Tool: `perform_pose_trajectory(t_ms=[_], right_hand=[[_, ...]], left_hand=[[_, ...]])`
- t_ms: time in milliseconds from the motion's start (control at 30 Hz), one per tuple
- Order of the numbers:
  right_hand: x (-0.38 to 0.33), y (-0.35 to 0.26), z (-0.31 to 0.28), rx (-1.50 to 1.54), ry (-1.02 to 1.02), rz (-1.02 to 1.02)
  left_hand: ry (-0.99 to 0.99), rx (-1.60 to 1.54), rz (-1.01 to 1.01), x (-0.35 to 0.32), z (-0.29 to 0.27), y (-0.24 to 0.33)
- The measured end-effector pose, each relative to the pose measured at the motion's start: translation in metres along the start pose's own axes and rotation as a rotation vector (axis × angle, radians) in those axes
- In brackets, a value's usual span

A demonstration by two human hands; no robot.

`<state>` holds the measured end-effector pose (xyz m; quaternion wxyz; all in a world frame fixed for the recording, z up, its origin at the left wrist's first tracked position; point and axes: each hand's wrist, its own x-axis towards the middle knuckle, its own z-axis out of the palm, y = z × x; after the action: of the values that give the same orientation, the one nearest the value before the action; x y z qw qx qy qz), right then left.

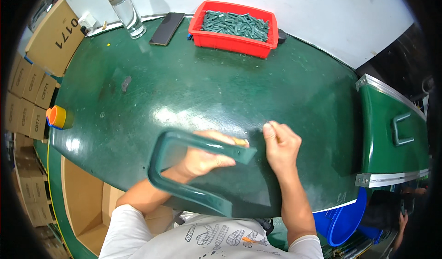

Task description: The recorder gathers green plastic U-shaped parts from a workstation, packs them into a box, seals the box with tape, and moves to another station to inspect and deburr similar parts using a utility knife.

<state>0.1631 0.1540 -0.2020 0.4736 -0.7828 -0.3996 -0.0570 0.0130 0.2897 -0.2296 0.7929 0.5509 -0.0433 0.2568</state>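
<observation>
My left hand is closed around one leg of a dark green U-shaped handle, just above the green table. The handle's other leg crosses in front of my left forearm, and small holes show near the end of the gripped leg. Something yellow covers a fingertip of that hand. To the right of the leg's end, and apart from it, my right hand is closed with thumb and fingers pressed together. Whatever it may hold is too hidden to make out.
A red bin of small green strips stands at the table's back, beside a phone and a clear bottle. Another U-shaped handle lies on a green conveyor at right. Cardboard boxes line the left; a blue bin stands lower right.
</observation>
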Motion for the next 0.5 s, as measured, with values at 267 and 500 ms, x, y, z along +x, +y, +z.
perform_pose_trajectory(t_ms=[267,500], right_hand=[[0.003,-0.007,-0.026,0.885,-0.443,0.532],[-0.002,-0.014,-0.025,0.816,-0.705,0.586]], left_hand=[[0.021,-0.084,-0.026,0.009,-0.011,-0.003],[-0.005,-0.047,-0.038,0.009,-0.015,0.004]])
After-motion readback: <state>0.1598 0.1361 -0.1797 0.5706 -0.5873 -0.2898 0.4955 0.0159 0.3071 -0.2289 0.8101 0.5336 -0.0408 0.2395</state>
